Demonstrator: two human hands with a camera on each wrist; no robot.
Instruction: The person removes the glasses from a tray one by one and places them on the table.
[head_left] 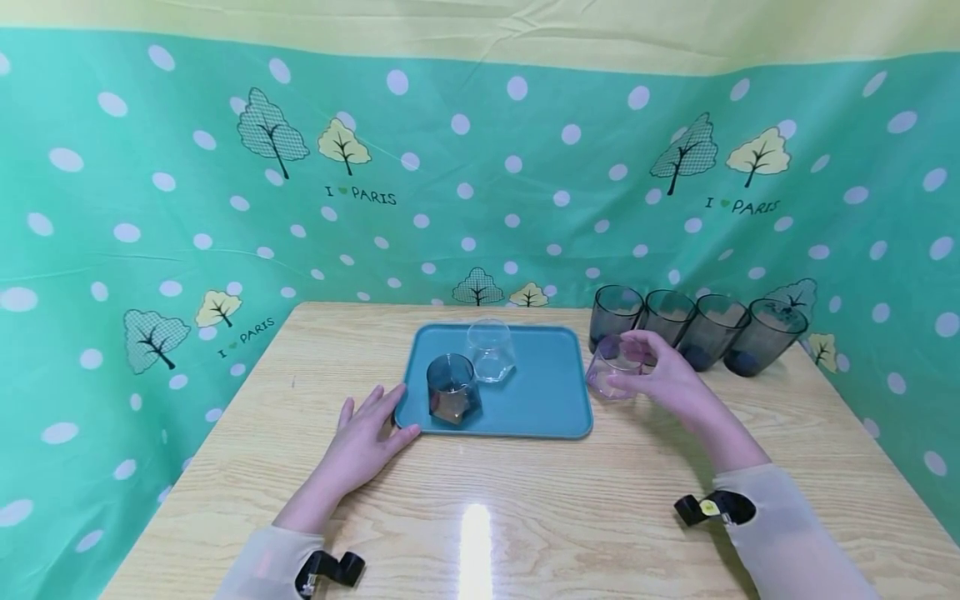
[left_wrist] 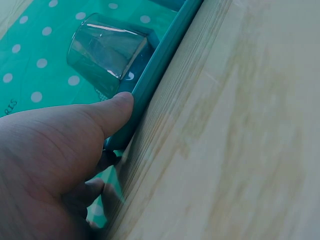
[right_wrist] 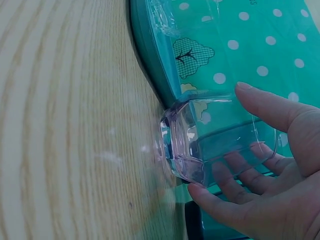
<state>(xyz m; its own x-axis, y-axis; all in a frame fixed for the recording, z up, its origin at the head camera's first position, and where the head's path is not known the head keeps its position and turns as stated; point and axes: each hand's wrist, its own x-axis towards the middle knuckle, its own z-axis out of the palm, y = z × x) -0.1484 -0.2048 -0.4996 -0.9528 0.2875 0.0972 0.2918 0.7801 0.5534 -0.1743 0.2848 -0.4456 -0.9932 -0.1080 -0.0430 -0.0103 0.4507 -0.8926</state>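
Note:
My right hand (head_left: 663, 375) has its thumb and fingers curved round a clear, pink-tinted drinking glass (right_wrist: 192, 142). This glass stands upright on the table, close beside the tray's right rim. At the front left corner of the blue tray (head_left: 540, 392) is my left hand (head_left: 363, 442), thumb and index finger touching the rim, other fingers spread. The left wrist view shows that thumb (left_wrist: 117, 110) against the tray edge. On the tray, a grey-blue glass (head_left: 452, 387) stands front left, with a clear glass (head_left: 491, 350) behind it.
Several tall dark grey glasses (head_left: 708, 333) stand in a row at the table's back right, just behind my right hand. A green dotted cloth (head_left: 465, 150) hangs behind the wooden table (head_left: 570, 517). A light reflection lies on the table's front.

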